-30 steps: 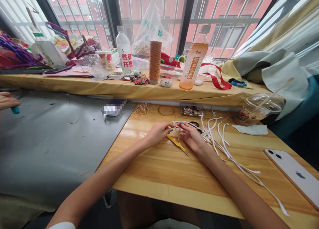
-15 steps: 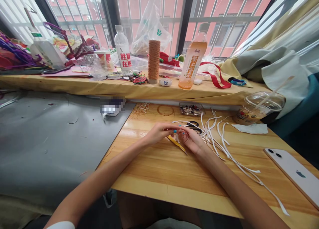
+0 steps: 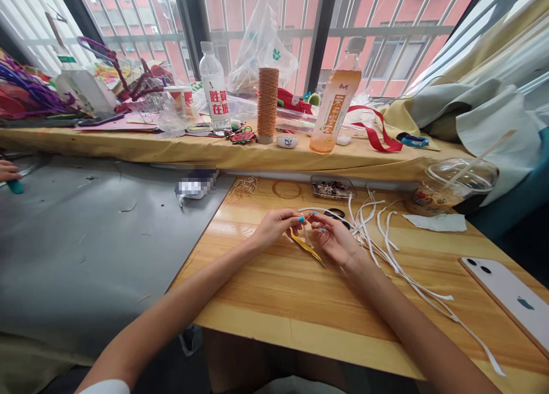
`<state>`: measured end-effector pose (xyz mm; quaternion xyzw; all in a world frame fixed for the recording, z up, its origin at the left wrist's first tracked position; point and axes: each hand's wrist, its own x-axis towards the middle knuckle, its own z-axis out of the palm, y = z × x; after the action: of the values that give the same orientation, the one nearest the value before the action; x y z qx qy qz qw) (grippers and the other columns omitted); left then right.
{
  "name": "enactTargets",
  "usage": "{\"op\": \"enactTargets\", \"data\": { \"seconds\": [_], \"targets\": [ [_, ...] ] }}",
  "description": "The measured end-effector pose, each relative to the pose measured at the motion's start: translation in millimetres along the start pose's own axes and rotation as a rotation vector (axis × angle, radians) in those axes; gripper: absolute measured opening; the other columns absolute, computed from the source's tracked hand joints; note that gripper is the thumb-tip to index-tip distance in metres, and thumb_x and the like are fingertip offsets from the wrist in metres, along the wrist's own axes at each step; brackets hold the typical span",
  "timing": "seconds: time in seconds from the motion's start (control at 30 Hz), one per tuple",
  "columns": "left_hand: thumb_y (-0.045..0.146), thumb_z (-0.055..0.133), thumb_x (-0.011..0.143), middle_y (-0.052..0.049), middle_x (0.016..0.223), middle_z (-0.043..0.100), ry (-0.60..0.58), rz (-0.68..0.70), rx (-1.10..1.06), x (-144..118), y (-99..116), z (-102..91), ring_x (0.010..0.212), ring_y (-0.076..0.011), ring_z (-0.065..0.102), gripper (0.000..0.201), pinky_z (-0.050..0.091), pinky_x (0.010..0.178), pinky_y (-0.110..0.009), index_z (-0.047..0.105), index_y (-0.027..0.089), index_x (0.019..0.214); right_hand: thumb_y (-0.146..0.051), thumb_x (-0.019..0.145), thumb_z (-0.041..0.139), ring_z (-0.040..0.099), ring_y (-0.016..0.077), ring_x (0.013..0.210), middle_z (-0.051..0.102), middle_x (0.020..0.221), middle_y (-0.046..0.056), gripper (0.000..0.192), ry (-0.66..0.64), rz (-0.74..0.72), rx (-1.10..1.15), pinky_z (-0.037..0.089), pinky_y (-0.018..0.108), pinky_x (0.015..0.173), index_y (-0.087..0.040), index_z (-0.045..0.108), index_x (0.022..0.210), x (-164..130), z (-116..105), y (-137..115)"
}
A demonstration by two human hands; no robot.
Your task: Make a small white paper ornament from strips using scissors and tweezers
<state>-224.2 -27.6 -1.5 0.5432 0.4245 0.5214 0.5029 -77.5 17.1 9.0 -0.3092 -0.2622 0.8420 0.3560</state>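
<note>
My left hand [image 3: 278,225] is closed in a pinch, thumb and forefinger on a thin pale cord [image 3: 306,232] that hangs below the fingertips. My right hand [image 3: 338,241] pinches at the same cord from the other side, its fingertips close to the left ones. The finer detail between the fingers is too small to make out. Yellow tweezers [image 3: 309,250] lie on the wooden board just under the hands. Black-handled scissors [image 3: 337,213] rest behind the right hand, partly covered. Several white flat cords [image 3: 388,257] spread out to the right.
A clear tray of beads [image 3: 333,187] stands at the back of the wooden board [image 3: 257,302]. A lidded plastic cup [image 3: 446,188] and a phone [image 3: 506,302] are on the right. Bottles and a brown thread spool [image 3: 268,105] line the ledge. Another person's hand [image 3: 7,171] shows far left.
My fingertips have drawn slightly apart, so the pale cord between them now shows. Another person's hand has entered at the far left edge. The view has shifted slightly.
</note>
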Motion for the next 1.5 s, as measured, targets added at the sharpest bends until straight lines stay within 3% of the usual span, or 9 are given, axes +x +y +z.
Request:
{"op": "enactTargets", "data": {
  "seconds": [0.2,0.33,0.43,0.5,0.7,0.83,1.03,1.27,1.5],
  "targets": [
    [0.037,0.052,0.071,0.002,0.059,0.053,0.083,-0.072,0.041,0,1,0.2,0.041,-0.0044,0.045,0.025,0.031,0.036,-0.015,0.053,0.013,0.067,-0.018,0.069,0.06,0.052,0.0033,0.054,0.061,0.076,0.001,0.008,-0.028,-0.171,-0.294,0.045,0.012,0.048,-0.015,0.058,0.076,-3,5,4],
    [0.041,0.049,0.073,0.003,0.059,0.052,0.113,-0.056,0.004,1,-2,-1.0,0.041,-0.0034,0.043,0.028,0.03,0.037,-0.015,0.051,0.013,0.067,-0.034,0.069,0.059,0.046,0.0049,0.046,0.056,0.081,0.0,0.026,0.068,-0.424,-0.811,0.037,0.018,0.04,-0.018,0.053,0.089,0,2,7],
    [0.044,0.05,0.072,0.004,0.054,0.049,0.109,-0.004,-0.007,3,-5,-2.9,0.041,-0.0039,0.043,0.031,0.033,0.04,-0.016,0.051,0.013,0.067,-0.034,0.073,0.053,0.047,0.0087,0.052,0.058,0.077,0.002,0.019,-0.054,-0.558,-1.251,0.037,0.022,0.047,-0.017,0.057,0.081,-1,1,6],
    [0.046,0.052,0.071,0.005,0.05,0.047,0.105,0.006,-0.006,3,-5,-3.6,0.04,-0.0041,0.042,0.033,0.033,0.041,-0.017,0.051,0.013,0.066,-0.032,0.076,0.049,0.047,0.0108,0.057,0.056,0.066,0.002,0.02,-0.124,-0.621,-1.394,0.037,0.023,0.053,-0.016,0.057,0.067,-3,2,6],
    [0.049,0.055,0.067,0.004,0.056,0.05,0.102,-0.004,-0.095,1,2,-2.3,0.042,-0.0041,0.043,0.036,0.033,0.042,-0.018,0.05,0.013,0.066,-0.046,0.076,0.047,0.036,0.0063,0.035,0.044,0.046,-0.007,0.032,-0.16,-0.32,-1.082,0.027,0.018,0.035,-0.018,0.054,0.089,0,1,9],
    [0.05,0.057,0.066,0.003,0.057,0.05,0.094,-0.008,-0.139,0,4,-1.8,0.042,-0.0043,0.044,0.038,0.033,0.041,-0.018,0.049,0.013,0.064,-0.05,0.068,0.055,0.037,0.0051,0.033,0.047,0.043,-0.006,0.035,-0.23,-0.217,-0.868,0.027,0.017,0.033,-0.016,0.055,0.076,5,0,10],
    [0.049,0.057,0.066,0.004,0.055,0.049,0.037,-0.027,-0.134,0,1,-2.1,0.043,-0.0046,0.044,0.038,0.034,0.042,-0.018,0.049,0.013,0.064,-0.048,0.067,0.057,0.037,0.0031,0.034,0.048,0.048,-0.005,0.033,-0.177,-0.242,-0.684,0.024,0.015,0.032,-0.015,0.053,0.066,2,4,15],
    [0.045,0.056,0.067,0.003,0.058,0.05,0.045,-0.115,-0.095,0,-2,-1.3,0.043,-0.0037,0.043,0.033,0.031,0.039,-0.016,0.052,0.013,0.065,-0.045,0.065,0.062,0.033,0.0014,0.037,0.042,0.051,-0.005,0.031,0.054,-0.449,-0.546,0.022,0.015,0.033,-0.015,0.055,0.062,-4,8,14],
    [0.045,0.056,0.067,0.002,0.059,0.051,0.053,-0.139,-0.109,1,-5,-2.2,0.042,-0.0033,0.043,0.033,0.03,0.038,-0.015,0.053,0.013,0.066,-0.046,0.065,0.061,0.033,0.0013,0.035,0.045,0.052,-0.005,0.033,-0.081,-0.307,-0.486,0.021,0.016,0.032,-0.015,0.053,0.061,2,4,16]
  ]
}}
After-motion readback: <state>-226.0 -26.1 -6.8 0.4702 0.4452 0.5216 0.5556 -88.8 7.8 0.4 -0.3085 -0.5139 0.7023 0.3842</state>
